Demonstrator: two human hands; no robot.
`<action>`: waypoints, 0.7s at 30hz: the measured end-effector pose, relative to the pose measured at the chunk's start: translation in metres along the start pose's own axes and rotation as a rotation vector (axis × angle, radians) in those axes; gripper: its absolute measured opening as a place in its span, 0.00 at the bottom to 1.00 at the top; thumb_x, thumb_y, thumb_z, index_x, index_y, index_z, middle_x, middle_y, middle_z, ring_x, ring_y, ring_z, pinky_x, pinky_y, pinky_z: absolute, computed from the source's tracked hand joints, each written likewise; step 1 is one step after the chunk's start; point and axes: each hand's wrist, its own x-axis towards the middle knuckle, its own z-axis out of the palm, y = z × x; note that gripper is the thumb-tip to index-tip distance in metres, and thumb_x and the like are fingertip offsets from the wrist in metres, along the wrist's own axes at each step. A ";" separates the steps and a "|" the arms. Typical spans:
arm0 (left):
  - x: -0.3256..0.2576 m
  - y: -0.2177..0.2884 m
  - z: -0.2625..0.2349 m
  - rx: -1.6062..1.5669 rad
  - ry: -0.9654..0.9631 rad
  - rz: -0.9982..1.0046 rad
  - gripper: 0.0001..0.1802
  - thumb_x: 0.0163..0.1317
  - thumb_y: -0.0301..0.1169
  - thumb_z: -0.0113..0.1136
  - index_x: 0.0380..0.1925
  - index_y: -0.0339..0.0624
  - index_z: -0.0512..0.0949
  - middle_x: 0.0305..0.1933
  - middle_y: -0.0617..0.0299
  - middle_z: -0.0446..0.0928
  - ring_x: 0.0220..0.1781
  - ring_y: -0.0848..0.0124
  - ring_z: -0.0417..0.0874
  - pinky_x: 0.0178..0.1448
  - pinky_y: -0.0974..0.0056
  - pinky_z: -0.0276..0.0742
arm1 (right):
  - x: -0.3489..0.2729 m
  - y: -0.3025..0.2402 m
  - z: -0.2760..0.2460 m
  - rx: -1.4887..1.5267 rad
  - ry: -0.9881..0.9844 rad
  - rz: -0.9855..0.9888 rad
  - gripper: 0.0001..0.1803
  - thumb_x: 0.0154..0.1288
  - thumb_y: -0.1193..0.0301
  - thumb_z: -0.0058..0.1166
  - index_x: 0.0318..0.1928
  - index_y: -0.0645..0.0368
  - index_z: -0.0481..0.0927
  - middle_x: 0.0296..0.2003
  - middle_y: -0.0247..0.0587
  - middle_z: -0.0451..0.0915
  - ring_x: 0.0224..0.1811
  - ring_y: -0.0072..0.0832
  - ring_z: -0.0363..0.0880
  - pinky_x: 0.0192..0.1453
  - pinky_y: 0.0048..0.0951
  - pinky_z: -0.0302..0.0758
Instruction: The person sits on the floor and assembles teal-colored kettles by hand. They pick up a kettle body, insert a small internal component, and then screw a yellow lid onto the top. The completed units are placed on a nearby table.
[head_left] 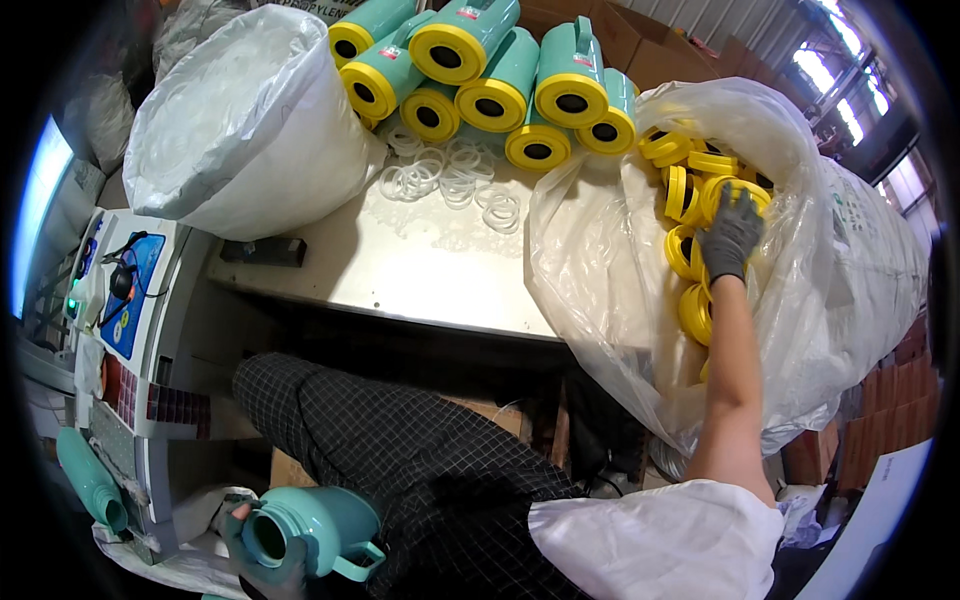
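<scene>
My left hand (270, 563), gloved in grey with a bare fingertip showing, is closed around a teal plastic jug body (325, 525) at the lower left. The jug lies tilted, its open threaded neck facing left and its handle to the right. At the right, my grey-gloved right hand (735, 238) reaches into a large clear plastic bag (600, 260). Its fingers bend over the edge of a yellow round base cap (752, 190); the fingertips are partly hidden. Around that hand lie several more yellow caps (683, 250), some with black centres.
Several teal jugs with yellow bases (447, 53) are stacked at the back of the white table (440, 280). Loose translucent rings (455, 175) lie before them. A white sack (290, 165) of rings stands left, beside a black block (263, 252). Another teal bottle (88, 475) lies lower left, near a machine (165, 300).
</scene>
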 end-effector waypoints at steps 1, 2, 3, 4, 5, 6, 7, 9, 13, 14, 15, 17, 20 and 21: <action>0.002 0.003 0.004 0.014 -0.018 0.031 0.48 0.47 0.36 0.75 0.69 0.35 0.67 0.61 0.53 0.72 0.63 0.62 0.75 0.69 0.55 0.73 | 0.006 0.012 0.012 -0.032 0.031 0.020 0.52 0.54 0.52 0.75 0.78 0.40 0.63 0.77 0.45 0.62 0.78 0.47 0.62 0.79 0.54 0.59; 0.005 0.006 0.012 0.028 -0.035 0.062 0.46 0.46 0.36 0.75 0.67 0.36 0.68 0.60 0.54 0.73 0.61 0.63 0.75 0.68 0.55 0.73 | 0.005 0.027 0.023 -0.010 0.022 -0.007 0.48 0.57 0.59 0.72 0.78 0.38 0.64 0.77 0.44 0.62 0.76 0.50 0.65 0.77 0.55 0.65; 0.009 0.012 0.021 0.043 -0.053 0.093 0.44 0.44 0.35 0.75 0.65 0.37 0.70 0.58 0.55 0.73 0.59 0.64 0.76 0.67 0.56 0.74 | 0.007 0.032 0.026 0.017 0.047 0.004 0.42 0.59 0.63 0.70 0.74 0.40 0.68 0.75 0.44 0.64 0.74 0.50 0.67 0.73 0.53 0.70; 0.015 0.019 0.029 0.063 -0.075 0.128 0.42 0.43 0.35 0.75 0.62 0.38 0.72 0.56 0.56 0.73 0.57 0.64 0.76 0.66 0.57 0.74 | 0.007 0.036 0.030 0.046 0.066 0.019 0.37 0.60 0.68 0.67 0.71 0.41 0.73 0.74 0.44 0.67 0.72 0.50 0.69 0.69 0.51 0.75; 0.019 0.030 0.036 0.098 -0.093 0.173 0.39 0.42 0.37 0.76 0.57 0.39 0.74 0.52 0.58 0.73 0.54 0.65 0.76 0.63 0.58 0.75 | 0.005 0.038 0.034 0.066 0.115 -0.054 0.33 0.60 0.69 0.66 0.67 0.43 0.76 0.72 0.43 0.69 0.71 0.50 0.71 0.66 0.49 0.77; 0.017 0.032 0.034 0.114 -0.055 0.174 0.39 0.40 0.39 0.76 0.55 0.39 0.74 0.51 0.58 0.73 0.53 0.65 0.76 0.62 0.57 0.75 | 0.004 0.021 0.040 0.110 0.171 -0.138 0.29 0.60 0.71 0.65 0.64 0.44 0.78 0.70 0.43 0.72 0.69 0.49 0.72 0.64 0.47 0.79; 0.018 0.029 0.032 0.174 -0.060 0.221 0.39 0.40 0.39 0.76 0.55 0.39 0.74 0.50 0.58 0.73 0.52 0.65 0.77 0.61 0.57 0.76 | 0.005 0.010 0.045 0.138 0.231 -0.215 0.26 0.60 0.72 0.64 0.60 0.46 0.81 0.67 0.42 0.74 0.68 0.49 0.74 0.62 0.46 0.81; 0.021 0.025 0.032 0.167 -0.071 0.234 0.39 0.39 0.40 0.76 0.54 0.38 0.74 0.49 0.58 0.73 0.51 0.65 0.77 0.60 0.58 0.76 | -0.002 -0.006 0.049 0.337 0.280 -0.263 0.18 0.60 0.71 0.62 0.53 0.47 0.84 0.60 0.38 0.80 0.60 0.44 0.78 0.59 0.44 0.81; 0.013 0.021 0.025 0.099 -0.021 0.168 0.37 0.40 0.38 0.76 0.53 0.38 0.74 0.49 0.58 0.73 0.50 0.66 0.78 0.58 0.59 0.77 | -0.019 -0.064 0.018 0.495 0.169 -0.420 0.22 0.63 0.61 0.63 0.58 0.47 0.82 0.60 0.39 0.80 0.58 0.43 0.79 0.59 0.43 0.80; 0.010 0.018 0.021 0.116 -0.007 0.169 0.37 0.40 0.37 0.76 0.53 0.38 0.74 0.49 0.58 0.73 0.50 0.66 0.78 0.58 0.59 0.78 | -0.022 -0.072 0.007 0.467 0.259 -0.391 0.25 0.63 0.57 0.63 0.60 0.47 0.81 0.62 0.41 0.79 0.59 0.44 0.78 0.62 0.42 0.78; 0.006 0.017 0.019 0.066 0.000 0.123 0.38 0.40 0.35 0.77 0.54 0.38 0.74 0.50 0.58 0.74 0.51 0.66 0.78 0.59 0.59 0.77 | -0.026 -0.071 -0.010 0.429 0.345 -0.365 0.29 0.62 0.53 0.64 0.62 0.47 0.80 0.63 0.44 0.79 0.61 0.45 0.78 0.64 0.41 0.76; 0.000 0.015 0.015 0.079 0.035 0.161 0.38 0.41 0.36 0.77 0.55 0.38 0.74 0.51 0.58 0.74 0.52 0.66 0.78 0.60 0.59 0.77 | -0.018 -0.080 -0.012 0.380 0.256 -0.266 0.43 0.63 0.38 0.61 0.72 0.49 0.75 0.68 0.56 0.75 0.68 0.50 0.75 0.75 0.40 0.67; 0.003 0.001 0.020 -0.047 0.018 0.099 0.39 0.44 0.38 0.78 0.57 0.37 0.73 0.52 0.58 0.75 0.53 0.66 0.78 0.61 0.58 0.77 | -0.009 -0.071 0.053 0.856 -0.304 -0.030 0.46 0.67 0.36 0.56 0.76 0.52 0.70 0.69 0.59 0.74 0.71 0.54 0.73 0.76 0.43 0.66; 0.004 -0.003 0.022 -0.103 0.025 0.053 0.39 0.45 0.39 0.79 0.57 0.37 0.73 0.53 0.58 0.75 0.53 0.66 0.78 0.61 0.58 0.77 | -0.011 -0.069 0.074 0.974 -0.292 -0.032 0.48 0.69 0.34 0.53 0.78 0.54 0.67 0.70 0.63 0.72 0.73 0.56 0.71 0.77 0.45 0.65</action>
